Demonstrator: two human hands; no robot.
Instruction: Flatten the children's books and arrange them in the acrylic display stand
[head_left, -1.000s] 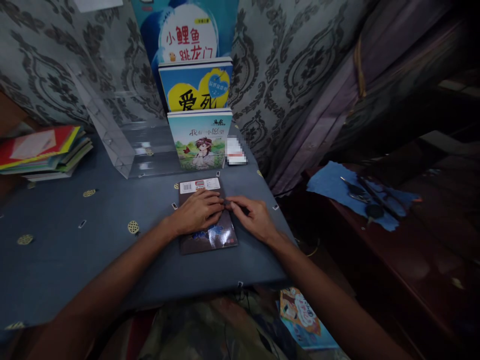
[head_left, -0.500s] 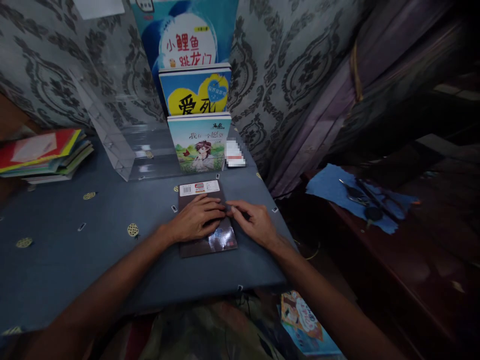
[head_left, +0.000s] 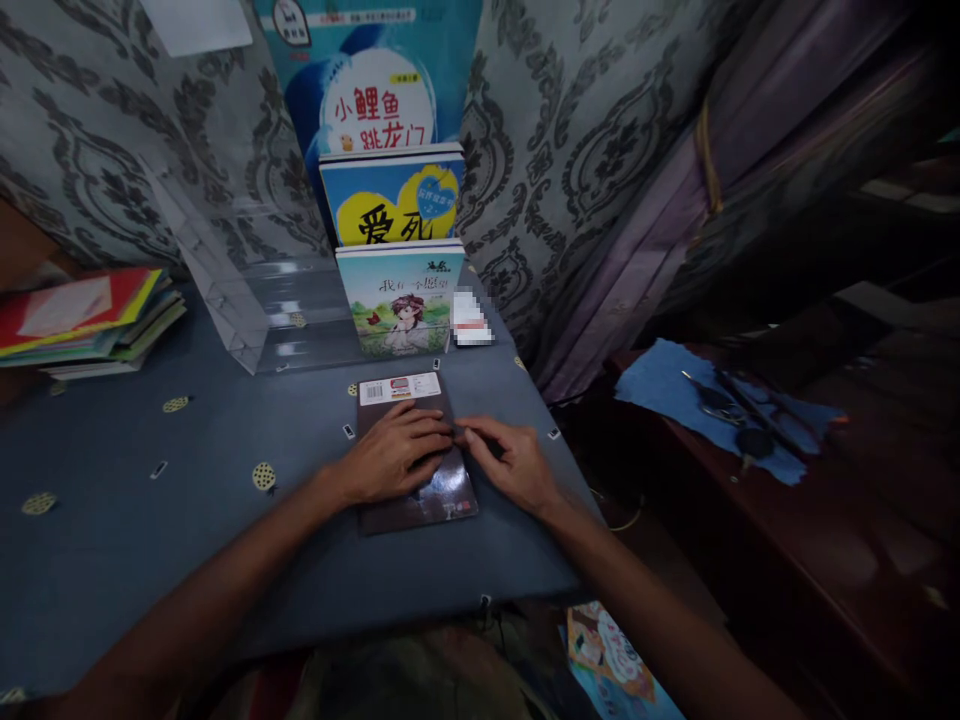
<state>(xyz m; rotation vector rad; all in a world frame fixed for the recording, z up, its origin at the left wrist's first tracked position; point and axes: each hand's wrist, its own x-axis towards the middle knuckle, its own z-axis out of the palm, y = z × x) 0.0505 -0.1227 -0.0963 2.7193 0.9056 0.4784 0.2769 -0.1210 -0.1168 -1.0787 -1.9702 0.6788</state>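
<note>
A dark-covered book (head_left: 397,515) lies on the blue tablecloth (head_left: 247,560), a white barcode label along its far end. Across its cover my left hand (head_left: 394,455) is laid flat, fingers stretched toward the right edge. My right hand (head_left: 514,462) is at that right edge, thumb and index finger pinched together close to the left fingertips. The exact grip at the edge is small and partly hidden.
A clear acrylic stand (head_left: 240,335) holds upright books, the front one with a green cover (head_left: 401,315). A stack of books (head_left: 90,320) lies at left. On the dark red surface (head_left: 675,480) at right are a blue cloth (head_left: 652,390) and tools. Another book (head_left: 607,650) shows below the table edge.
The view has tilted slightly up, so everything sits a little lower in the picture. Both hands keep nearly the same pose on the book.
</note>
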